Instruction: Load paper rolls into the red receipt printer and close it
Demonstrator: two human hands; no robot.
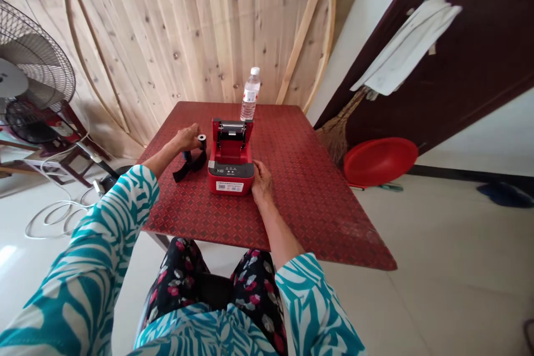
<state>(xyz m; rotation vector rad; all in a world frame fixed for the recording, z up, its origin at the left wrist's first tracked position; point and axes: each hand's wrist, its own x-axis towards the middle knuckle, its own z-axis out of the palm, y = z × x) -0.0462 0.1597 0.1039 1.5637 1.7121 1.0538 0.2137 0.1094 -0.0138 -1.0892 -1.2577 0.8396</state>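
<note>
A small red printer (231,164) with its lid raised sits on the red patterned table (308,200). My left hand (187,138) is closed round a black roll (202,141) just left of the printer, and a black strip (188,167) trails from it down onto the table. Resting against the printer's right front corner, my right hand (261,182) lies with fingers curled along its side; whether it grips the casing is unclear.
A clear water bottle (250,94) stands behind the printer. A round wooden tabletop (196,28) leans on the wall. A fan (29,72) and white cables (54,217) are at left; a red basin (379,161), a broom (337,130) and a dark door (471,50) at right.
</note>
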